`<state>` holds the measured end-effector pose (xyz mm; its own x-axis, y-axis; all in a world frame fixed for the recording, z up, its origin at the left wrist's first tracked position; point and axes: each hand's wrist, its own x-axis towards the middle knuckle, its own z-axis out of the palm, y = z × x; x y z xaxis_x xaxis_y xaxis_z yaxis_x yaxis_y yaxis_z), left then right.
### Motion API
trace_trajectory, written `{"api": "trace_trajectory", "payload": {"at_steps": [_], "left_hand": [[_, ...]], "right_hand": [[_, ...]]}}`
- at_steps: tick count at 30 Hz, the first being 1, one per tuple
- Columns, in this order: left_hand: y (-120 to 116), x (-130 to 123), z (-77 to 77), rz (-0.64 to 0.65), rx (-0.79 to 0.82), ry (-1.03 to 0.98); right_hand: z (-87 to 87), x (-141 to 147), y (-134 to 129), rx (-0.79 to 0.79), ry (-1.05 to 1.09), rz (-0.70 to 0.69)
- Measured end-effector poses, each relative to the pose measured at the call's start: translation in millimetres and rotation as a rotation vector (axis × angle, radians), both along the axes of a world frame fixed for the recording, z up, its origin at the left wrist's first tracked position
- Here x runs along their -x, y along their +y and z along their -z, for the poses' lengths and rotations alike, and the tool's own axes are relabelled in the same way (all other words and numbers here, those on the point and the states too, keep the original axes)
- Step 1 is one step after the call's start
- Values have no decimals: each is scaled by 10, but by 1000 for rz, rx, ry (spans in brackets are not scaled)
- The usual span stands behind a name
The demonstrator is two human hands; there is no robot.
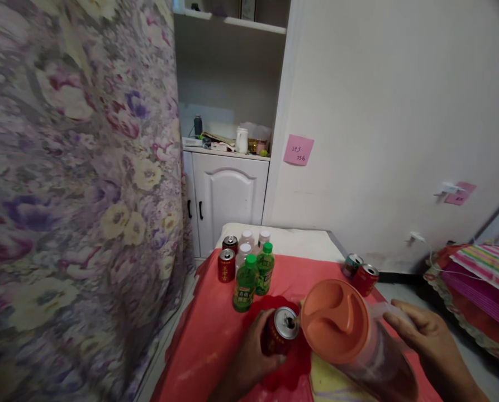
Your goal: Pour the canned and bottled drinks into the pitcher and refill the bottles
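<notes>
My left hand (255, 349) is wrapped around a dark red drink can (276, 335), its opened top facing up toward me. Tilted to the left, a clear pitcher (375, 363) with an orange lid (336, 321) has its spout at the can's opening. Brownish liquid shows inside the pitcher, and a thin trickle seems to run at the spout. The pitcher's handle is in the grip of my right hand (425, 329). Below the can lies a red scalloped tray (293, 368), partly hidden by my left hand. A yellow cloth (331, 382) lies under the pitcher.
Green-capped bottles (246, 285), clear bottles with white caps (246, 251) and red cans (226, 265) stand at the table's left back. Two more cans (365, 279) stand at the right edge. A red cloth (199, 346) covers the table. A floral curtain (81, 167) hangs at left.
</notes>
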<state>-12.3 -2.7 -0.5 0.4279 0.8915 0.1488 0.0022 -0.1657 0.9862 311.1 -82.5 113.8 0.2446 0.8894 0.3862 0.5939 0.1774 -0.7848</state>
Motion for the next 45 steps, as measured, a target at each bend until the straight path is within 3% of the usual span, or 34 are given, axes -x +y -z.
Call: {"api": "trace_trajectory", "payload": {"at_steps": [3, 9, 21, 30, 39, 45], "left_hand": [[-8, -7, -48, -56, 29, 71], [-23, -19, -117, -42, 22, 68], [-12, 8, 11, -18, 1, -12], [-37, -12, -125, -18, 15, 47], [-22, -17, -78, -26, 19, 59], [-20, -18, -54, -41, 21, 57]], "right_hand": [[28, -31, 9, -8, -4, 4], [32, -40, -1, 16, -6, 2], [4, -10, -6, 14, 4, 0], [16, -13, -10, 3, 16, -8], [-89, 40, -27, 2, -13, 10], [-45, 3, -26, -4, -35, 14]]}}
